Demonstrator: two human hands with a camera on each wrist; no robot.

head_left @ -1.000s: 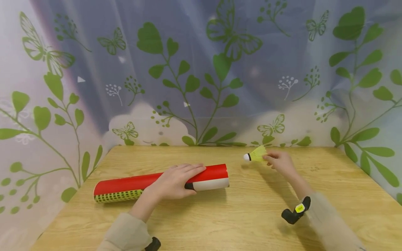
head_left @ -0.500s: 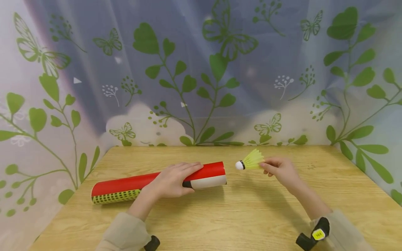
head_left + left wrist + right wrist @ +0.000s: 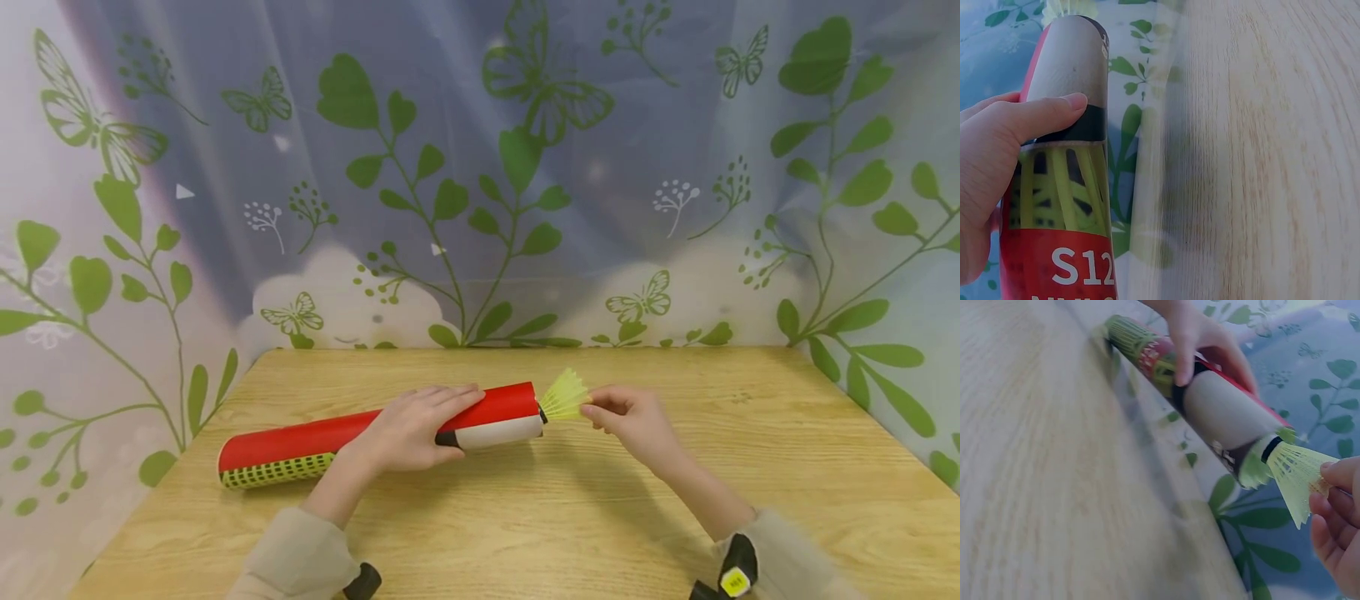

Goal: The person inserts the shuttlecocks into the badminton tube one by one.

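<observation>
A red shuttlecock tube point(image 3: 300, 442) with white and black bands lies slantwise on the wooden table. My left hand point(image 3: 405, 432) grips it near its right end, thumb on the near side and fingers over the top. My right hand point(image 3: 641, 423) pinches a yellow shuttlecock point(image 3: 567, 395) by the rim of its skirt. The shuttlecock's cork end is inside the tube's mouth and hidden, while the skirt sticks out. In the right wrist view, the yellow-green skirt edge of another shuttlecock point(image 3: 1256, 470) shows at the mouth.
The wooden table point(image 3: 480, 533) reaches back to a curtain point(image 3: 405, 167) printed with green leaves and butterflies. Black wrist cameras sit on both wrists, the right one point(image 3: 735, 571) near the table's front.
My right hand has brought the shuttlecock leftward and slightly down, from the air beside the tube until its cork end entered the mouth. The left hand and tube have stayed almost still.
</observation>
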